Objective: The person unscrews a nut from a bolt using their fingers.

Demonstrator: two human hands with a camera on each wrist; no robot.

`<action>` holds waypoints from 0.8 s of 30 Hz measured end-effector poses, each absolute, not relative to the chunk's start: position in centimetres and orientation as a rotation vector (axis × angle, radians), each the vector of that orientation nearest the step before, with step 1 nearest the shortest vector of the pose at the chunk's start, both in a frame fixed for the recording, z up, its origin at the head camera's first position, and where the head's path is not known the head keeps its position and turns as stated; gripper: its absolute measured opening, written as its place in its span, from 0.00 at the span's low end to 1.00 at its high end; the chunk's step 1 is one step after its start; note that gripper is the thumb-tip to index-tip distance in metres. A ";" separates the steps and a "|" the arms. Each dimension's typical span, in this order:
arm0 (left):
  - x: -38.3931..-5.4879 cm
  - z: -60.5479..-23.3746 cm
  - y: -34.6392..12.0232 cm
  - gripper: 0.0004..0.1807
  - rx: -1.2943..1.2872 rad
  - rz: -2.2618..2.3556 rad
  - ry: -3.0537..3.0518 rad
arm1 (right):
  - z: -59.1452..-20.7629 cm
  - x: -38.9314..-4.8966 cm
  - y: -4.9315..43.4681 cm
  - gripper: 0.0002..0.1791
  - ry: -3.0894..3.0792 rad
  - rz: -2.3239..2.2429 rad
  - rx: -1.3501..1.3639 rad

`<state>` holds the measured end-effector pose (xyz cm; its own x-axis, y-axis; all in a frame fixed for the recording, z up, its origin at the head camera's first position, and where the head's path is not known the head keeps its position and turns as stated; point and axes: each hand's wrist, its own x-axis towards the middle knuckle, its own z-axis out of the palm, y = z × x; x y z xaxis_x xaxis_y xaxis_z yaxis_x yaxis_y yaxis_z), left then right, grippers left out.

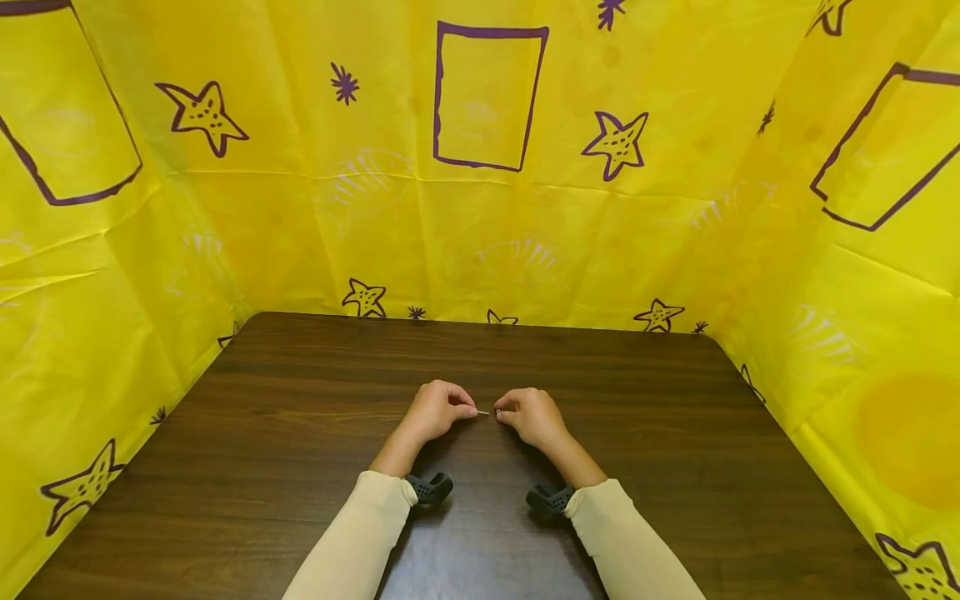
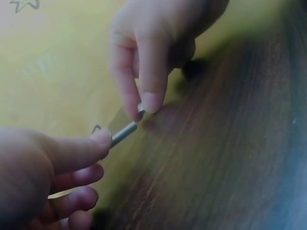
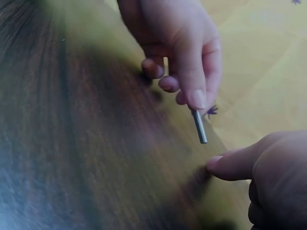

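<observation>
My left hand [image 1: 441,410] pinches a thin silver bolt [image 2: 124,135] between thumb and forefinger. Its ridged, threaded shank sticks out toward the other hand, while the end within the grip is hidden. Facing it, my right hand [image 1: 534,417] pinches a small shiny metal piece [image 2: 140,108], which looks like a nut but is mostly covered by the fingertips. In the left wrist view the bolt's free tip lies close to this piece, with a slight gap. The right wrist view shows the bolt [image 3: 200,129] pointing down toward my right thumb; the small piece is hidden there.
Both hands are above a dark wood-grain table [image 1: 300,500]. Yellow cloth [image 1: 480,225] printed with purple stars and frames hangs along its back and sides. Dark wrist mounts [image 1: 431,489] sit at both cuffs of the cream sleeves [image 1: 352,533].
</observation>
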<state>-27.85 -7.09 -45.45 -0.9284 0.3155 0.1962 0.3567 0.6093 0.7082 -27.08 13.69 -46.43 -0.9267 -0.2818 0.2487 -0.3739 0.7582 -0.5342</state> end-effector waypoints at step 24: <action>-27.5 -45.7 -6.8 0.07 -0.506 -1.155 -2.848 | -46.8 -26.8 13.7 0.11 -2.869 0.816 0.495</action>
